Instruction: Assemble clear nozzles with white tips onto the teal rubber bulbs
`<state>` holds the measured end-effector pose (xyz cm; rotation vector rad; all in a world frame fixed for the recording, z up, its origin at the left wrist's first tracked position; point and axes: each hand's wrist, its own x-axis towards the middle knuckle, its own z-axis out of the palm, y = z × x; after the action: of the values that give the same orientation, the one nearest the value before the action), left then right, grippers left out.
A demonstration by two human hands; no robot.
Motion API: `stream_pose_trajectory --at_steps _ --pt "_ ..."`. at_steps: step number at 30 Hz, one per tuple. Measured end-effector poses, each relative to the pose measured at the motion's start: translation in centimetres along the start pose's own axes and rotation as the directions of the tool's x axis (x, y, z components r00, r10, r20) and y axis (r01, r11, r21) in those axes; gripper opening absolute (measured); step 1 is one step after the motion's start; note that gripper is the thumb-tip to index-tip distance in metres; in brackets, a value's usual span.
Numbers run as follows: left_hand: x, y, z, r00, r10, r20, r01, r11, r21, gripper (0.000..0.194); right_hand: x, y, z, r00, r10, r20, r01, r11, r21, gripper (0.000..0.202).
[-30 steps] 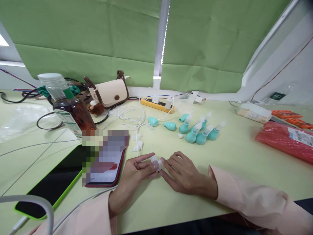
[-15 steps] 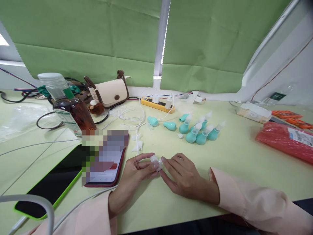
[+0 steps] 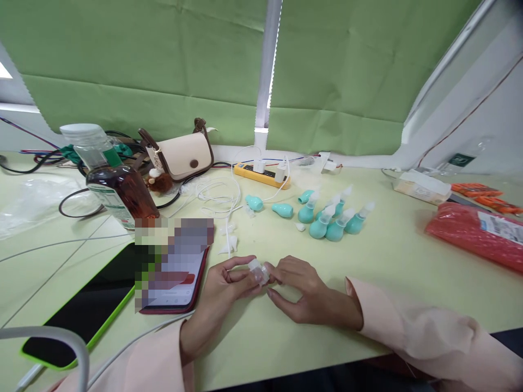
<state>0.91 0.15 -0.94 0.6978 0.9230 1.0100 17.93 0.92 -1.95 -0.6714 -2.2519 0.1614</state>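
– While the left hand [image 3: 223,287] is pinching, where exactly is the small, blocky, translucent whitish plastic piece [image 3: 258,272] sitting?

– It is sitting between the left thumb and fingers, with one end sticking out past them toward the right hand [image 3: 308,288].

– And what are the right fingers doing?

– The index fingertip is touching that projecting end. The thumb is standing apart, lower down and nearer the body; whether the curled fingers behind are gripping anything, I cannot tell.

– What is lying around them?

– Just beyond the left fingertips, small translucent white plastic scraps [image 3: 229,245] are lying. Past the right fingers, round glossy teal bulbs [image 3: 317,229] with pointed translucent nozzles are standing in a cluster. To the left of the left fingers, a flat phone in a dark red case [image 3: 175,288] is lying face up, its screen glowing.
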Motion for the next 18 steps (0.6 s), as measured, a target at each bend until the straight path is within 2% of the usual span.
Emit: stream_pose_trajectory --at_steps 2,3,5,7,9,13,18 --pt "-0.2 0.1 0.1 0.999 0.017 0.039 -0.015 0.999 -0.035 0.042 0.2 0.1 0.1 0.979 0.203 -0.029 -0.191 0.953 0.237 0.030" --pt "-0.2 0.2 0.2 0.998 0.020 0.057 -0.018 0.999 -0.049 0.041 0.3 0.1 0.1 0.944 0.329 -0.003 -0.306 0.881 0.360 0.027" --pt "-0.4 0.3 0.3 0.997 0.013 0.078 -0.009 0.999 -0.052 0.042 0.5 0.3 0.2 0.822 0.547 0.156 -0.534 0.647 0.544 0.026" --pt "-0.5 0.4 0.5 0.996 -0.003 0.091 0.006 0.999 -0.033 0.043 0.8 0.6 0.1 0.691 0.637 0.343 -0.680 0.411 0.607 0.032" --pt "-0.5 0.4 0.5 0.993 -0.013 0.115 0.015 1.000 -0.016 0.043 1.0 0.8 0.1 0.630 0.643 0.435 -0.729 0.297 0.617 0.036" --pt "-0.5 0.3 0.4 0.985 0.012 0.171 -0.012 1.000 0.001 0.041 1.2 1.0 0.0 0.621 0.618 0.482 -0.733 0.241 0.636 0.037" --pt "-0.8 0.4 0.4 0.968 0.047 0.247 -0.065 0.996 0.066 0.036 1.0 1.1 -0.1 0.635 0.553 0.539 -0.741 0.237 0.629 0.040"
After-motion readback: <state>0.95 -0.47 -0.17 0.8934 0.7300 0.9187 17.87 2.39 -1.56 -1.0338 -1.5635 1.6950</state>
